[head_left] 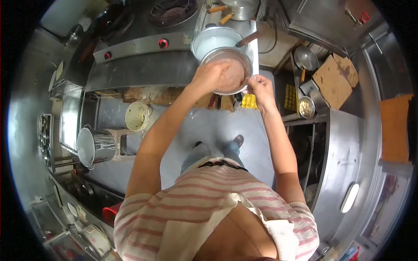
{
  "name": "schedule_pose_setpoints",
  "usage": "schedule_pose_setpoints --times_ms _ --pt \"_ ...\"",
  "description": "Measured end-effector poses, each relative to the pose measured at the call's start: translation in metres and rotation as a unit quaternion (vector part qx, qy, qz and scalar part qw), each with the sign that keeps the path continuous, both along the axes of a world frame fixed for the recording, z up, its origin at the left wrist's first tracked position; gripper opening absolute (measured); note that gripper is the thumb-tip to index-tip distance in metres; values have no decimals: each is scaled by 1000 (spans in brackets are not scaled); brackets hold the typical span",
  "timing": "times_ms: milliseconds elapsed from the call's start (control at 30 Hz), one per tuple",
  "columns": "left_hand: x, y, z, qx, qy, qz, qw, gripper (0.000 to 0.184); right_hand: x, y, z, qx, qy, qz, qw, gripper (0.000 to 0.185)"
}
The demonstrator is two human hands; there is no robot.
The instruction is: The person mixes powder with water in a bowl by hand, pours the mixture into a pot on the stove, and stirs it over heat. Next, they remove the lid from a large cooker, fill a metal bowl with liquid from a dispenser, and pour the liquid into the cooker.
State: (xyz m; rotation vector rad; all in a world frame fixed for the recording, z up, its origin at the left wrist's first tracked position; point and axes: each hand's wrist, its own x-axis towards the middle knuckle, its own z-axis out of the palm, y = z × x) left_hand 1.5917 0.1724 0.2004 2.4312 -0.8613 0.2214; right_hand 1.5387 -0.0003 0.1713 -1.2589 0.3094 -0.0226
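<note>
A round metal bowl (250, 61) with pinkish-brown contents is held out in front of me in the head view. My left hand (210, 75) is over its left side, with the fingers bent and close together, reaching in. Whether those fingertips pinch something is hidden. On the bowl's right rim, my right hand (261, 89) grips the edge between thumb and fingers. A pale basin (198, 38) stands just behind the bowl, partly covered by it. A brown wooden handle (248, 39) sticks out over the basin's right edge.
A stove (143, 47) with red-ringed knobs is at the upper left. Pots with wooden handles (239, 9) stand behind the basin. A bucket (137, 116) and a large metal pot (86, 147) are at my left. Steel shelving (307, 118) with a small bowl (306, 107) is at my right.
</note>
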Motion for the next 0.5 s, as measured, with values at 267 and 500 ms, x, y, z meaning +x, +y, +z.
schedule_pose_setpoints --times_ms 267,500 --pt "70 -13 2 -69 10 81 994 18 82 -40 4 -62 -27 52 996 8" --pt "131 -30 -1 309 -29 20 950 20 119 -37 -3 -57 -26 39 997 8"
